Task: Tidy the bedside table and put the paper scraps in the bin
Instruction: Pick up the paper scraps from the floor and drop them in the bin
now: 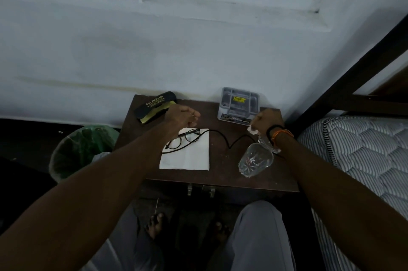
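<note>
Head view is showing the right hand [266,121] curling around white paper scraps [252,130] above the table [223,173]. Left hand [182,119], fingers curled, is hovering over glasses [183,139]. Far left, a green-lined bin [77,149] is sitting beside the table, contents unclear.

The counter [220,173] carries one pair of glasses [183,139], one white folded paper [189,155], one black cable [229,140], one black spectacle case [154,105], one grey plastic box [239,103] and one clear plastic bottle [256,160]. One bin [77,149] stands beside it. Two hands show: left [182,119] and right [267,121].
</note>
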